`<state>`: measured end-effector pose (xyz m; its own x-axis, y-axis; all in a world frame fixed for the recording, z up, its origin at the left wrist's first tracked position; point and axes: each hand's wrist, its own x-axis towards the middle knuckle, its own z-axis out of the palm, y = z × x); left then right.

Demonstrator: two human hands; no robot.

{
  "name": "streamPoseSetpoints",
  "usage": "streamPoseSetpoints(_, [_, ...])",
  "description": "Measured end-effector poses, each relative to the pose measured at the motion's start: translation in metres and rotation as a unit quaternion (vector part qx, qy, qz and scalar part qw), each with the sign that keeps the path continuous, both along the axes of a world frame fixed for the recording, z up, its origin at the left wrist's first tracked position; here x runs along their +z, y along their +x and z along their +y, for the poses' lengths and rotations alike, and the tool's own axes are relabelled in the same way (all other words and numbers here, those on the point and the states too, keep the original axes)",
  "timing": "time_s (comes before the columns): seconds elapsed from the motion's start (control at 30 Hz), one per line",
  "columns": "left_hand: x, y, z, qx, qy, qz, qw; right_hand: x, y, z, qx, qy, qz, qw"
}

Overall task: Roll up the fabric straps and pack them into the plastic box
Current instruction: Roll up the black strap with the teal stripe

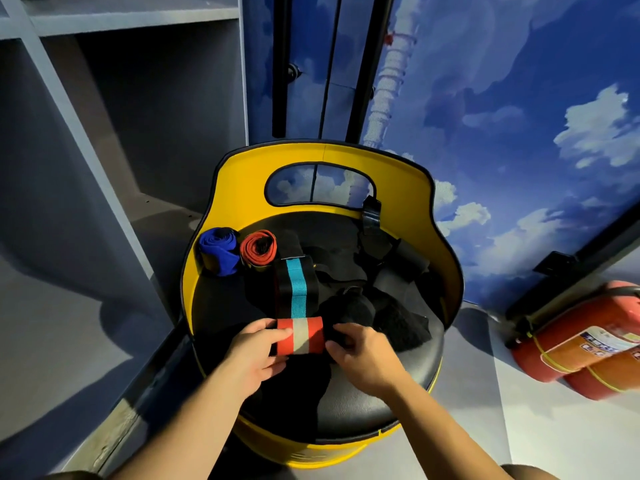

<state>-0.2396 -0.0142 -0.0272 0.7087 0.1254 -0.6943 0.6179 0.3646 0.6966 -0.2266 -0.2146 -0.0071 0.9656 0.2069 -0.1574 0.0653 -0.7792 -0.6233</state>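
On the black seat (363,403) of a yellow barrel chair, both hands hold a rolled strap with red and cream stripes (302,336). My left hand (252,355) grips its left end, my right hand (360,355) pinches its right end. Just behind it a black strap with a light-blue stripe (297,289) lies flat, running away from me. A rolled blue strap (219,251) and a rolled red strap (259,249) stand at the seat's back left. Several black straps (377,271) lie tangled at the back right. No plastic box is in view.
The chair's yellow backrest (242,181) curves around the seat. Grey shelving (86,133) stands on the left. Two red fire extinguishers (581,344) lie on the floor at right, below a blue sky-painted wall (519,133).
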Motion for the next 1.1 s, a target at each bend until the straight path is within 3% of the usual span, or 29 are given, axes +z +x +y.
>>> streamPoseSetpoints(0.17, [0.001,-0.002,0.0,-0.01,0.03,-0.009,0.999,0.017,0.008,-0.022,-0.022,-0.059,-0.118,0.991])
streamPoseSetpoints(0.33, [0.006,-0.003,0.001,-0.025,0.066,-0.013,0.997,0.016,0.019,-0.026,0.066,-0.087,-0.202,0.973])
streamPoseSetpoints(0.57, [0.004,-0.008,0.006,-0.028,0.098,-0.009,0.995,0.005,0.042,-0.033,0.093,-0.233,-0.1,0.963])
streamPoseSetpoints(0.7, [0.004,-0.009,0.006,-0.029,0.094,-0.009,0.995,0.003,0.046,-0.032,0.121,-0.279,-0.09,0.948])
streamPoseSetpoints(1.1, [0.009,-0.001,-0.004,0.014,0.05,-0.04,0.998,-0.016,0.075,-0.047,0.103,-0.262,-0.156,0.947])
